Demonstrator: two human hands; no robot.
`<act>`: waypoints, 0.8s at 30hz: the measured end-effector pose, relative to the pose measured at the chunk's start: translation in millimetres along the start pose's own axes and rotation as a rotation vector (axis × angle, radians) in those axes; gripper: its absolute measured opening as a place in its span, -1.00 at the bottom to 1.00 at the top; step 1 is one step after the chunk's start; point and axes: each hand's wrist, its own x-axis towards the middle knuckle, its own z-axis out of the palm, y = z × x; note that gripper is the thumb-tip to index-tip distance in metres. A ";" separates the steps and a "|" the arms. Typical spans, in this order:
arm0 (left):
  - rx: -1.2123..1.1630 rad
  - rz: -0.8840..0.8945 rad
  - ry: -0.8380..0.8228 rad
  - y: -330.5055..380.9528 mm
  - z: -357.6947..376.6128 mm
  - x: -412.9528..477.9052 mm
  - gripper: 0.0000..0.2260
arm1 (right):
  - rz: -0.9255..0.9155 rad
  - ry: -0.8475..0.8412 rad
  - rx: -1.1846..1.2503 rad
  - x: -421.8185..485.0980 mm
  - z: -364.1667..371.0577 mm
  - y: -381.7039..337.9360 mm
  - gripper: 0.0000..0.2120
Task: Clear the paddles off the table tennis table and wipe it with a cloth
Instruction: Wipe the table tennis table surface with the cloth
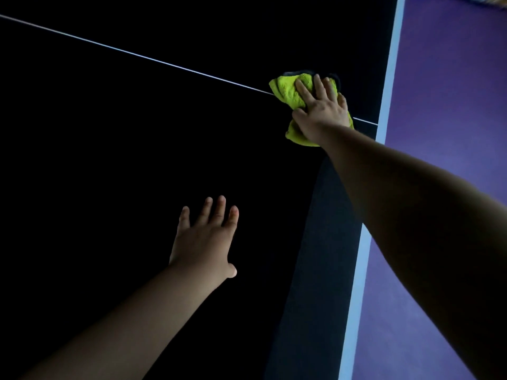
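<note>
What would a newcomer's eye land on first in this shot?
The bright yellow-green cloth stands out, pressed under the right hand onto the dark table tennis table, on its thin white line near the right edge. Next come the left hand, fingers spread, at lower centre, and the purple floor at right.

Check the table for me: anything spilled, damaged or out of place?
Nothing stands out. The right hand presses the bunched yellow-green cloth onto the table across its white line, near the edge; the left hand is spread open over the surface. No spills or clutter show, though the dark top could hide marks.
</note>
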 end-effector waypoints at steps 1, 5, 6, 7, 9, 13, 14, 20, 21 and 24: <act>-0.007 -0.001 -0.004 0.1 -0.6 -1.1 -0.04 | 0.018 0.004 0.006 -7.8 1.7 1.2 -0.37; -0.044 -0.005 0.007 -0.1 -2.2 -5.5 -0.05 | 0.101 0.028 0.019 -61.1 13.3 -2.2 -0.34; -0.052 -0.005 0.009 0.2 -2.2 -7.2 -0.05 | 0.111 0.032 0.014 -78.2 16.7 -4.3 -0.33; -0.056 -0.006 0.012 0.8 -2.0 -8.3 -0.04 | 0.121 0.038 0.006 -95.4 20.3 -7.1 -0.32; -0.061 -0.012 0.019 1.6 -2.2 -10.7 -0.03 | 0.149 0.041 -0.006 -130.6 28.6 -16.1 -0.31; -0.109 -0.044 0.112 3.4 4.6 -20.4 -0.07 | 0.177 0.026 -0.010 -205.2 46.3 -40.1 -0.29; -0.103 -0.042 0.174 5.4 10.3 -27.0 -0.14 | 0.181 0.019 -0.010 -224.5 50.9 -46.4 -0.29; -0.172 -0.025 0.415 11.7 68.7 -93.3 -0.46 | 0.232 0.011 0.001 -341.4 76.1 -89.4 -0.29; -0.179 -0.017 0.419 9.9 78.6 -105.4 -0.47 | 0.240 0.010 0.004 -359.2 81.0 -96.9 -0.29; -0.179 0.023 0.433 0.7 106.3 -145.4 -0.47 | 0.259 0.004 0.012 -411.3 93.0 -119.8 -0.28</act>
